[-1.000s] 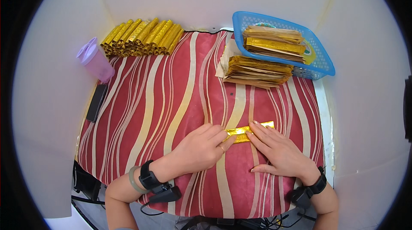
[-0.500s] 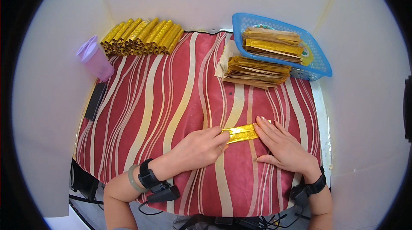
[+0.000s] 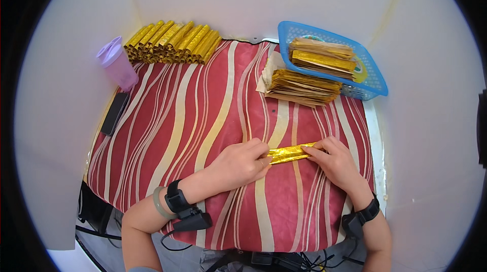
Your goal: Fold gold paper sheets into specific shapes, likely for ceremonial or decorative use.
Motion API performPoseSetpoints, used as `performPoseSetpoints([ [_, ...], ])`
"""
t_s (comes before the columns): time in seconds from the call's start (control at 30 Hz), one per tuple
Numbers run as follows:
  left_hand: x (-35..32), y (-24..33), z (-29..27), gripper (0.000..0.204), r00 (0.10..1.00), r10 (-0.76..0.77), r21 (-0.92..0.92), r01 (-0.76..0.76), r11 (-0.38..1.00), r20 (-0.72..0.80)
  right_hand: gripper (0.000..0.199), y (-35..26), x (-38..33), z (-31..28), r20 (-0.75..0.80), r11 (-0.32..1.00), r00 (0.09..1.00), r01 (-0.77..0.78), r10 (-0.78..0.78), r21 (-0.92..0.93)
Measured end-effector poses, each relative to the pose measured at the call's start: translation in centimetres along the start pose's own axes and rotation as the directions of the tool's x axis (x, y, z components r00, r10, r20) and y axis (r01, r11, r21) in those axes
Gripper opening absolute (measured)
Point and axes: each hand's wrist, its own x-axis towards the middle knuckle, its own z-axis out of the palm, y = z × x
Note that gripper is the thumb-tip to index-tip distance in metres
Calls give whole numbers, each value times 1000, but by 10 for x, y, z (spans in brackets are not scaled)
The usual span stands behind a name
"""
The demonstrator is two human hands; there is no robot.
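A folded strip of shiny gold foil paper point(image 3: 289, 154) lies on the striped red cloth in front of me, a crease running along its length. My left hand point(image 3: 244, 162) is closed on its left end, thumb and fingers pinching the edge. At the other end my right hand point(image 3: 334, 163) grips the strip between thumb and bent fingers. Each hand covers part of its end. Farther back on the left, many finished-looking gold paper rolls point(image 3: 175, 43) are piled side by side.
A blue plastic basket point(image 3: 376, 83) with gold and brown paper sheets point(image 3: 324, 61) stands back right. Beside it lies a stack of gold paper point(image 3: 304, 87). Left are a purple cup point(image 3: 119, 64) and a dark phone point(image 3: 115, 114). White walls enclose the red striped cloth point(image 3: 213, 120).
My right hand has gone from lying flat on the gold paper to pinching its right end. The strip looks narrower and more folded. My left hand keeps its hold.
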Motion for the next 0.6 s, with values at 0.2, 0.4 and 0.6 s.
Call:
performPoseSetpoints([
  [0.2, 0, -7, 7, 9, 975, -209, -213, 190, 958, -72, 16, 11, 9, 2, 36, 964, 988, -158, 153, 212],
  [0.4, 5, -8, 4, 15, 904, -425, -299, 417, 858, 42, 15, 18, 22, -2, 158, 883, 952, -303, 263, 359],
  [0.6, 3, -16, 6, 15, 924, -381, -307, 375, 875, 41, 15, 29, 18, 3, 94, 914, 987, -157, 131, 374],
])
